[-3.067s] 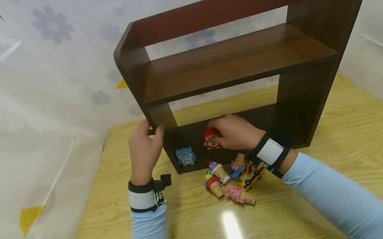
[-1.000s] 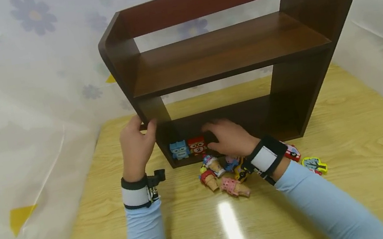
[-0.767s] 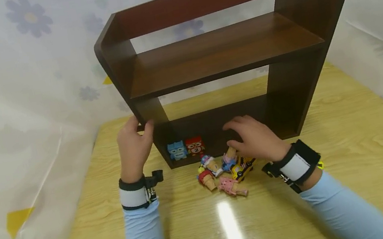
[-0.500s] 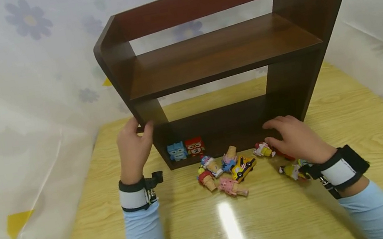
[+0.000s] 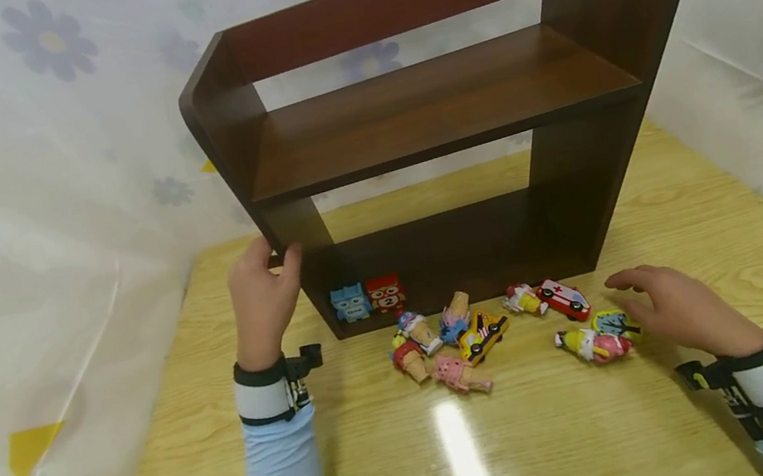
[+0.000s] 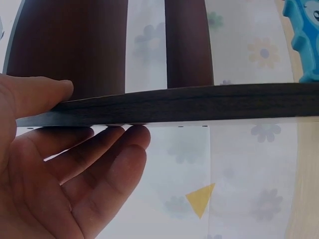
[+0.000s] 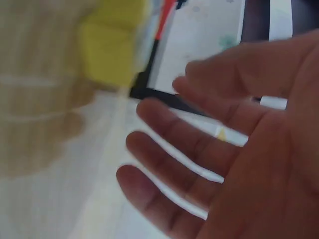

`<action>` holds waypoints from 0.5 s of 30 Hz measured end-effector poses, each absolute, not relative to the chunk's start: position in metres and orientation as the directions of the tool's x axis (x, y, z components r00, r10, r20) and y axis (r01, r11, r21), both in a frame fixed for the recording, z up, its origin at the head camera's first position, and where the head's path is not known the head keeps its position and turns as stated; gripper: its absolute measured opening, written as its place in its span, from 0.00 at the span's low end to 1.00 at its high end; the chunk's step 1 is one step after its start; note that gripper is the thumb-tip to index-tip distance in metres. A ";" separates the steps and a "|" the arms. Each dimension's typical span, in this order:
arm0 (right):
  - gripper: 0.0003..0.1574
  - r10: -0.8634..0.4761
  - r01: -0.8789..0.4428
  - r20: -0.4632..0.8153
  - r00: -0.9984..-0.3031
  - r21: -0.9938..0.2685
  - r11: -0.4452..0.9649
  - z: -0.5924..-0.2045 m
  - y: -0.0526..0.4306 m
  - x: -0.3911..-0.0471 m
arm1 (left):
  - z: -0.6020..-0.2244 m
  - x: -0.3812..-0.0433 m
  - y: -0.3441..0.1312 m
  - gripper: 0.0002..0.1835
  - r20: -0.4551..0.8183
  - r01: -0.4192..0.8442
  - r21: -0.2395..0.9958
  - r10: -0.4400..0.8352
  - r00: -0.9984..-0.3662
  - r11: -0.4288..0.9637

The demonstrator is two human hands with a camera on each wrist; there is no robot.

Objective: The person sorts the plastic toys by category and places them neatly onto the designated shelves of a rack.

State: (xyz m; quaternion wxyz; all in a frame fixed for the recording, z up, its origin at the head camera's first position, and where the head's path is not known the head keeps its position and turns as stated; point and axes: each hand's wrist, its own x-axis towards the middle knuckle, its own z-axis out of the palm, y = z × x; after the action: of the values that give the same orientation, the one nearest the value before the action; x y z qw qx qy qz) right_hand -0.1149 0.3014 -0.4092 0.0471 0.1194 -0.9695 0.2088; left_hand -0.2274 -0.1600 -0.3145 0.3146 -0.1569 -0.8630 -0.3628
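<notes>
My left hand [image 5: 264, 304] grips the left side panel of a dark wooden shelf [image 5: 444, 114]; the left wrist view shows the thumb on one face and the fingers on the other. A blue owl toy [image 5: 350, 303] and a red owl toy [image 5: 386, 293] marked 2 stand side by side in its lower left corner. My right hand [image 5: 692, 308] hovers at the right, fingers spread and holding nothing. Nearest to it is a tree-shaped toy [image 5: 613, 323], with a pink and yellow figurine [image 5: 594, 345] beside it. A red toy car [image 5: 563, 299] lies just left of the hand.
Before the shelf lie a yellow toy truck [image 5: 483, 336], a pink ice-cream figurine [image 5: 461, 374], a red one [image 5: 410, 358], a white-and-blue one [image 5: 419, 331], a blue-and-pink one [image 5: 456, 318] and a red-and-yellow one [image 5: 524, 299]. All lie on the wooden table [image 5: 389, 464].
The red owl was set down beside the blue owl and released. My right hand then moved right, away from the shelf, past the toys. The left hand stays on the panel.
</notes>
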 end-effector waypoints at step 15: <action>0.18 -0.273 -0.287 0.089 -0.958 -0.335 0.897 -0.415 0.270 -0.145 | -0.314 -0.227 -0.160 0.11 0.662 0.513 0.516 0.060 -0.747 0.686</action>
State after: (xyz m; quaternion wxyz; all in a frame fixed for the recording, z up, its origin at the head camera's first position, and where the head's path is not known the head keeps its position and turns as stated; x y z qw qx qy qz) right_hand -0.1451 0.2702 -0.4154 0.0199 0.1436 -0.9738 0.1750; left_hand -0.2265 -0.1604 -0.3143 0.3146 -0.1662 -0.8625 -0.3598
